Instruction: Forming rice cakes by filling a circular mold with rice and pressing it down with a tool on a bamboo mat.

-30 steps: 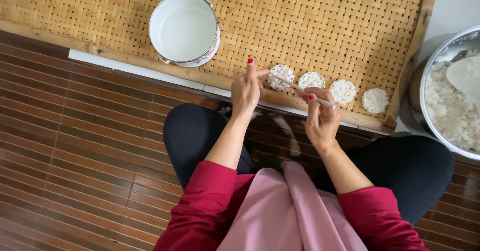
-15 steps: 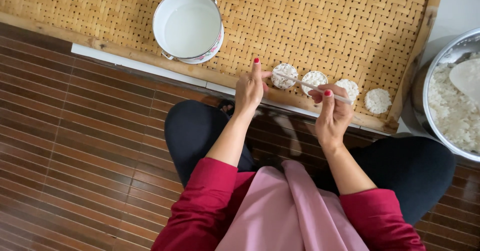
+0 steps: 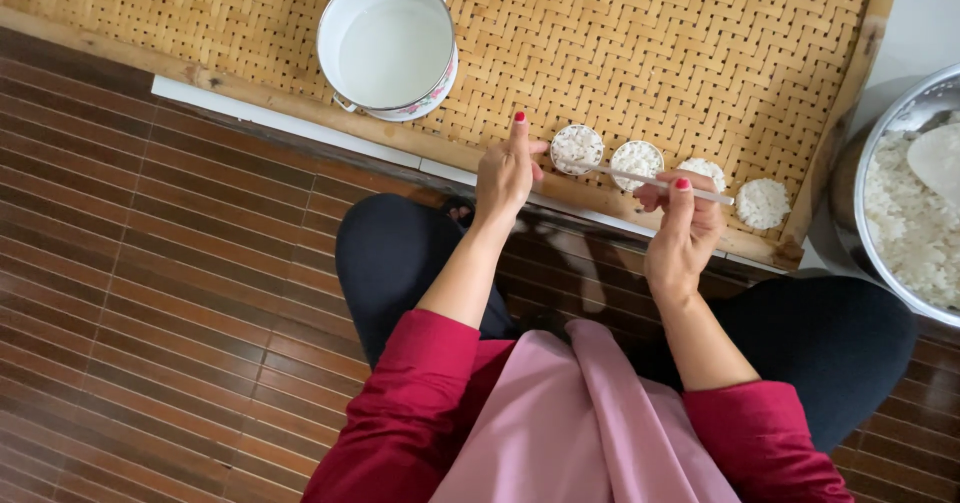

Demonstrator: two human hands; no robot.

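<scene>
My left hand rests at the near edge of a woven bamboo tray, its fingers against a small round rice cake in a ring mould. My right hand holds a thin white stick that reaches left across a second rice cake to the first one. Two more round rice cakes lie further right in the same row; the nearer of them is partly behind my right hand.
A white enamel pot holding pale liquid stands on the tray, back left. A large metal bowl of cooked rice sits at the right edge. Dark slatted wooden floor spreads to the left; my knees are below the tray.
My right hand has lifted slightly and swung the stick leftward over the cakes. My left hand has stayed by the leftmost cake.
</scene>
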